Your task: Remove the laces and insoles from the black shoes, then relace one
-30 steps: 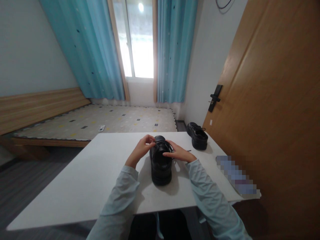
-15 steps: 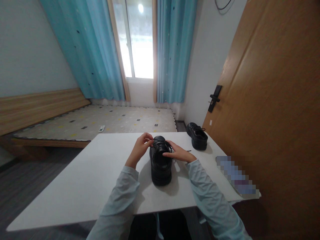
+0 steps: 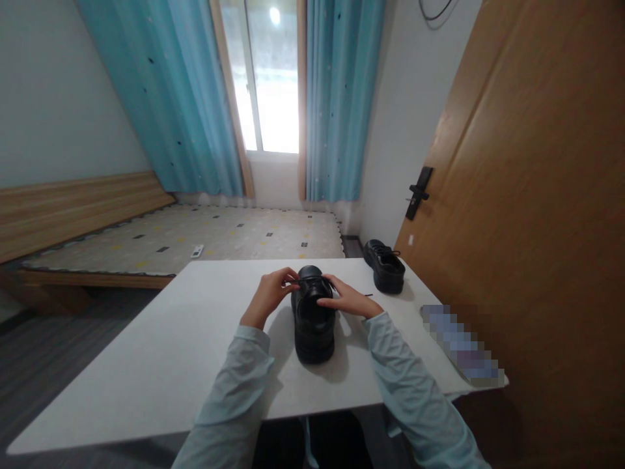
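A black lace-up shoe (image 3: pixel 315 339) stands on the white table, heel toward me and toe pointing away. At its left side, my left hand (image 3: pixel 275 290) pinches the black shoelace (image 3: pixel 293 282) between thumb and fingertips. My right hand (image 3: pixel 347 298) grips the right side of the shoe, its thumb across the opening and its fingers by the lacing. Those fingertips are partly hidden, so whether they also touch the lace is unclear. A lace end pokes out beyond the right wrist.
The second black shoe (image 3: pixel 388 270) sits at the table's (image 3: pixel 146 365) far right corner. A blurred flat item (image 3: pixel 461 345) lies along the right edge, beside a wooden door (image 3: pixel 537 195). Behind the table is a bed (image 3: pixel 229 234) with a white remote (image 3: pixel 196 251) on it.
My left hand has moved slightly left and toward me, drawing the shoelace out to the side. My right hand stays almost in place on the shoe.
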`<state>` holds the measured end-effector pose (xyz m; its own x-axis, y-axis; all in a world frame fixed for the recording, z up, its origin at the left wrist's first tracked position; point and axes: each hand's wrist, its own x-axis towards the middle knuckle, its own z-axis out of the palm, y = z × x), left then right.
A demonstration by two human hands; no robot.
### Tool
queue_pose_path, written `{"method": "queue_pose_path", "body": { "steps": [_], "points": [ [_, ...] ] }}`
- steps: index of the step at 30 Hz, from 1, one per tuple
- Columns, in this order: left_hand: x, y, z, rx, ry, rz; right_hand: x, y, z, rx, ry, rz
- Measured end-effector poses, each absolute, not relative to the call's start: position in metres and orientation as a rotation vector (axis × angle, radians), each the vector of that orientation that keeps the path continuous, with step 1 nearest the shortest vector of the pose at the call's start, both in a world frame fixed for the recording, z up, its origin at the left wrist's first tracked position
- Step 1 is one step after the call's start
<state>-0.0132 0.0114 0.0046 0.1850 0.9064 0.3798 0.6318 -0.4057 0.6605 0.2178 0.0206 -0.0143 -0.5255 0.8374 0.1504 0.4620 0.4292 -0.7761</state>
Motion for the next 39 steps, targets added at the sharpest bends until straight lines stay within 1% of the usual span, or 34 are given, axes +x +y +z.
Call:
{"method": "queue_pose_path", "body": {
  "steps": [6, 15, 20, 27, 33, 39],
  "points": [
    [-0.018, 0.012, 0.002, 2.138, 1.531, 0.998, 0.219, 0.020, -0.014, -1.088, -2.144, 0.945],
    [-0.023, 0.015, 0.002, 2.029, 1.833, 1.057, 0.219, 0.018, -0.011, -1.122, -2.159, 0.956],
    [-0.026, 0.021, -0.001, 1.812, 1.878, 1.322, 0.220, 0.019, -0.013, -1.105, -2.151, 0.951],
    [-0.026, 0.024, -0.003, 1.390, 1.635, 1.769, 0.222, 0.020, -0.016, -1.107, -2.145, 0.956],
    [-0.025, 0.022, 0.003, 1.275, 1.593, 1.989, 0.222, 0.019, -0.013, -1.134, -2.159, 0.959],
    [-0.023, 0.019, 0.008, 1.143, 1.427, 2.138, 0.224, 0.019, -0.015, -1.137, -2.162, 0.961]
  ]
}}
